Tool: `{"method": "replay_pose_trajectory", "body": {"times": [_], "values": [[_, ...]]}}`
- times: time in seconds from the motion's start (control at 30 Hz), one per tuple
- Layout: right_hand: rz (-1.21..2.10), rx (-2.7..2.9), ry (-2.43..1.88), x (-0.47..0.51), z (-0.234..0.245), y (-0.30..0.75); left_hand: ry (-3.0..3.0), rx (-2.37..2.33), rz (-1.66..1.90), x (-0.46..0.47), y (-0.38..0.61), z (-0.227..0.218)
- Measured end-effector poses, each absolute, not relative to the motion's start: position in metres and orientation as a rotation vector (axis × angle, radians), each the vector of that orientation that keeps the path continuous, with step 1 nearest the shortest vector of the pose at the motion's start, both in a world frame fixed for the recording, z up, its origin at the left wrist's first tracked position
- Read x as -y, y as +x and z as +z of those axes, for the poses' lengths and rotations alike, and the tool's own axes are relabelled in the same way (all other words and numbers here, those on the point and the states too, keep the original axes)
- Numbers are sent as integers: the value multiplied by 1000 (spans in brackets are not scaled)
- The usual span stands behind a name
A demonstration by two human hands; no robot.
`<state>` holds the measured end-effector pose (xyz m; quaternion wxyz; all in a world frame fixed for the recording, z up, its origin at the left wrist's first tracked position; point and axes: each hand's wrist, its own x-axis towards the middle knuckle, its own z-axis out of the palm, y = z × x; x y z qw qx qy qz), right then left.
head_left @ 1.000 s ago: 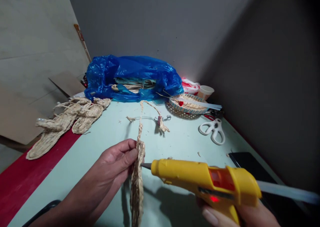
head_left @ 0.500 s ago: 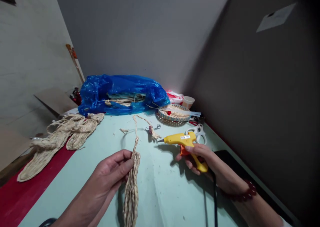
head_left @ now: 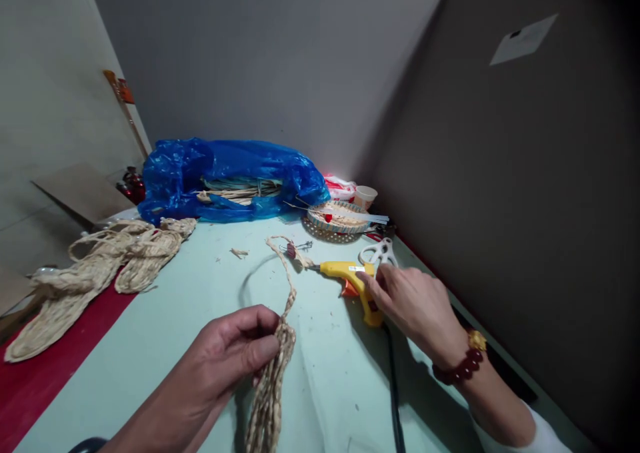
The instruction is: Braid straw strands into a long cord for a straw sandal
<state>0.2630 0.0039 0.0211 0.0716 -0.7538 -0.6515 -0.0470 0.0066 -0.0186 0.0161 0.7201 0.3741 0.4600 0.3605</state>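
My left hand (head_left: 240,353) is closed, thumb against fingers, around the top of a bundle of braided straw cords (head_left: 273,386). A thin twisted end of straw (head_left: 290,280) loops up from it and curves over the table. My right hand (head_left: 413,303) is palm down at the rear of a yellow glue gun (head_left: 340,268). Its thumb lies over the gun's body, while the other fingers are bent and their tips hidden. The gun lies low at the table, its orange trigger (head_left: 349,288) facing me and its nozzle beside a small dark-red piece with wire (head_left: 291,250).
Woven straw slippers (head_left: 100,266) lie at the left on red cloth (head_left: 55,366). A blue plastic bag (head_left: 240,160) with straw strands stands at the back. Beside it are a round basket (head_left: 345,226), a paper cup (head_left: 366,195) and white-handled scissors (head_left: 377,250). A black cord (head_left: 394,393) trails towards me.
The glue gun has come down to the table, nozzle by the wire piece. My right hand has turned palm down. The straw bundle in my left hand has shifted slightly right.
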Motion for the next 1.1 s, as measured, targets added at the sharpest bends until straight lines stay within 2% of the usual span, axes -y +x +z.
{"method": "replay_pose_trajectory", "body": {"times": [0.07, 0.13, 0.2, 0.4, 0.63, 1.1], "values": [[37, 1946, -2031, 2, 34, 248, 838, -1030, 761, 21, 6, 14], [583, 1909, -1615, 6, 47, 230, 860, -1030, 727, 22, 6, 12], [981, 1839, -1327, 5, 54, 212, 893, -1015, 708, 23, 6, 11], [1576, 1451, -937, -8, 42, 192, 924, -1010, 668, 19, 7, 9], [1503, 1327, -802, -3, 34, 201, 814, -957, 655, 16, 3, 8], [1033, 1599, -977, 11, 36, 196, 478, -835, 741, 12, 3, 8]]}}
